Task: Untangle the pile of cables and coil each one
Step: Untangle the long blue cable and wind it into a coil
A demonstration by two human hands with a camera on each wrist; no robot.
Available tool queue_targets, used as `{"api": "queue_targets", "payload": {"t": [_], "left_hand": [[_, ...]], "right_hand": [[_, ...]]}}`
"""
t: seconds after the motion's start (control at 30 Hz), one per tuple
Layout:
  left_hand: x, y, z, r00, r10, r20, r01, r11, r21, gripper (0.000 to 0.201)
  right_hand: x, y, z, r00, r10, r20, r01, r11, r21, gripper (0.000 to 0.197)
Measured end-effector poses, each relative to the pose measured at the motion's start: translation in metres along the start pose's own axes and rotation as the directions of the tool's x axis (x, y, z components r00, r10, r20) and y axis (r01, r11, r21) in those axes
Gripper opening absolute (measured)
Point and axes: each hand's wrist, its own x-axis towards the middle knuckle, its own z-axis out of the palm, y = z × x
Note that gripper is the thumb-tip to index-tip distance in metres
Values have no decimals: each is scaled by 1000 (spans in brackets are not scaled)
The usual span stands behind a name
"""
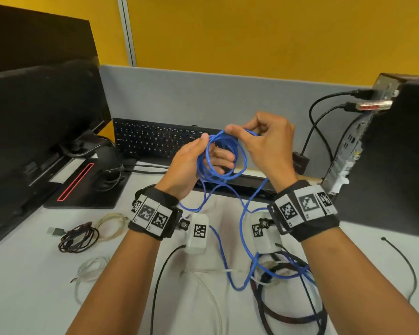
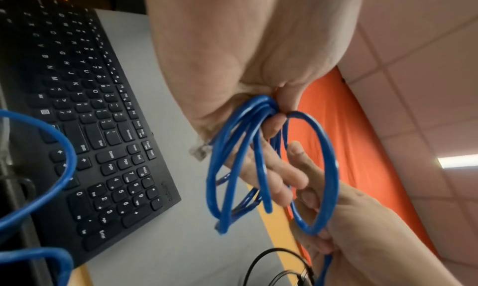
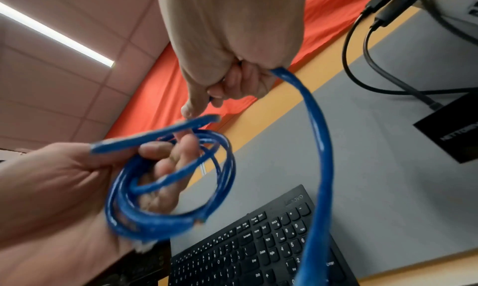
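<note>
A blue cable coil (image 1: pixel 221 157) hangs in the air above the keyboard. My left hand (image 1: pixel 213 153) grips the loops, fingers through the ring and thumb on top; the left wrist view shows the coil (image 2: pixel 232 157) bunched in that hand (image 2: pixel 271 114). My right hand (image 1: pixel 242 131) pinches the cable at the coil's top right. From the right hand (image 3: pixel 207 100) the loose run of blue cable (image 3: pixel 318 147) curves down to the table (image 1: pixel 246 226) and into a tangled pile of dark cables (image 1: pixel 288 286). A clear plug sticks out near my left palm.
A dark braided coil (image 1: pixel 79 236), a beige coil (image 1: pixel 114 223) and a clear cable (image 1: pixel 90 269) lie at the left. A thin black cable (image 1: pixel 406 264) lies at the right. A keyboard (image 1: pixel 155 139), monitor (image 1: pixel 34 117), headset (image 1: pixel 107 163) and PC tower (image 1: pixel 397 153) ring the table (image 1: pixel 46 286).
</note>
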Motion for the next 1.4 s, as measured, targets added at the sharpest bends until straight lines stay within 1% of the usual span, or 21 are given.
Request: {"api": "queue_targets", "payload": {"t": [0.1,0.2,0.27,0.4,0.5,0.6,0.7,0.73,0.8,0.87,0.9,0.97,1.03,1.1,1.13,1.2,1.23,1.3,1.33,1.37,1.4], "left_hand": [[0,9,-4,999,-34,19,36,992,-123,45],[-3,21,-10,998,-62,4,62,993,-98,42],[-5,28,-15,998,-55,-36,51,991,-121,39],[-6,39,-28,978,-107,-177,49,951,-304,39],[-6,40,-32,961,-135,-240,29,916,-400,44],[-6,42,-34,941,-134,-311,-23,891,-452,50],[-6,47,-39,913,-110,-392,-54,922,-384,51],[-6,48,-41,905,-98,-415,-51,942,-333,50],[-7,49,-40,901,-57,-430,-30,981,-193,48],[-7,48,-32,920,1,-392,-12,1000,-25,46],[-7,47,-27,931,38,-363,-14,997,70,47],[-6,42,-16,939,127,-319,-37,961,273,49],[-6,40,-10,921,220,-320,-62,897,437,51],[-5,40,-10,880,296,-371,-73,857,510,51],[-5,40,-12,851,335,-405,-71,837,542,51],[-3,40,-18,792,413,-449,-48,776,629,54],[-3,40,-20,773,439,-458,-34,750,661,55],[-4,38,-21,751,460,-474,-26,738,674,54],[-4,39,-21,745,464,-479,-29,740,672,53],[-5,39,-21,745,464,-479,-31,742,670,52],[-6,39,-21,752,460,-473,-37,746,665,51]], "right_hand": [[1,-2,5,996,-58,-62,55,998,-37,46],[7,-4,9,993,-81,-85,80,997,-12,46],[11,-3,10,999,-33,-35,34,999,33,44],[11,9,11,986,94,139,-114,983,142,24],[0,17,14,939,197,283,-254,949,185,6],[-8,25,13,857,251,450,-325,941,95,24],[-8,23,7,716,319,621,-259,947,-189,58],[-6,20,5,713,326,621,-248,945,-211,64],[1,8,1,802,271,532,-243,962,-124,61],[13,-8,-4,930,155,333,-166,986,4,52],[20,-15,-7,969,94,230,-114,991,76,46],[32,-29,-16,996,23,83,-40,975,218,37],[38,-38,-26,1000,-16,22,10,970,243,34],[34,-41,-32,995,-60,83,51,992,111,34],[29,-41,-34,984,-69,164,68,998,8,33],[14,-37,-34,916,10,401,80,975,-209,36],[6,-35,-33,837,99,539,90,945,-313,38],[-10,-28,-27,582,304,754,188,852,-489,40],[-19,-24,-23,454,397,797,247,804,-541,39],[-28,-22,-19,352,462,814,294,771,-565,37],[-37,-18,-14,284,496,821,321,757,-569,33]]}}
